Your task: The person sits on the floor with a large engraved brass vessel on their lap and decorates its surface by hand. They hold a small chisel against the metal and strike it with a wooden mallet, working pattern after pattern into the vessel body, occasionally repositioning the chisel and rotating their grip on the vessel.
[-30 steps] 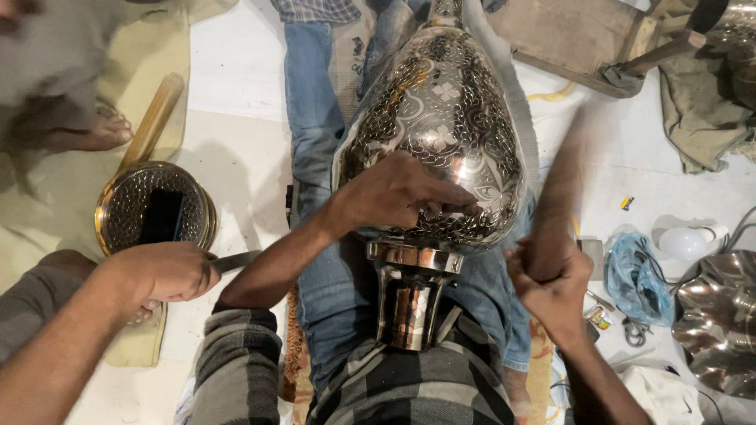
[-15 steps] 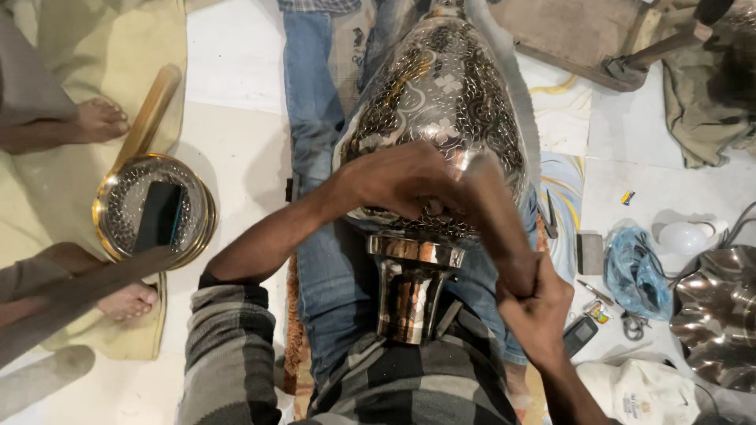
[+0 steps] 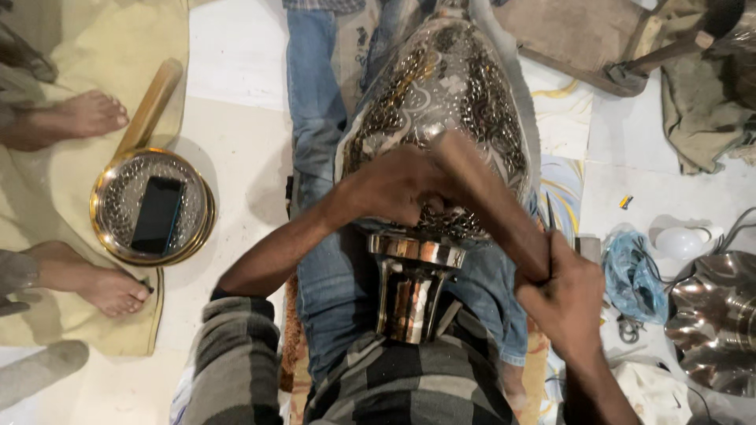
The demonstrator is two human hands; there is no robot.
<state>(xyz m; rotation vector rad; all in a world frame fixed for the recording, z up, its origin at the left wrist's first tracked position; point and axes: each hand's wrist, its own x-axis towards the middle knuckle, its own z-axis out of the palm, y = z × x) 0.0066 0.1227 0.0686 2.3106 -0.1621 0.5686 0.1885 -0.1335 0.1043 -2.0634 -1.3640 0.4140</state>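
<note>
Engraved metal covers the vase (image 3: 441, 102), which lies along the person's jeans-clad legs, its neck toward the body. Left hand (image 3: 398, 185) presses on its lower belly, fingers curled — what they pinch I cannot tell. Right hand (image 3: 563, 287), at 4 o'clock from the vase, grips a wooden mallet (image 3: 488, 201) slanting onto the left hand's knuckles. At 9 o'clock, a brass dish (image 3: 106, 228) holds a phone (image 3: 157, 214).
</note>
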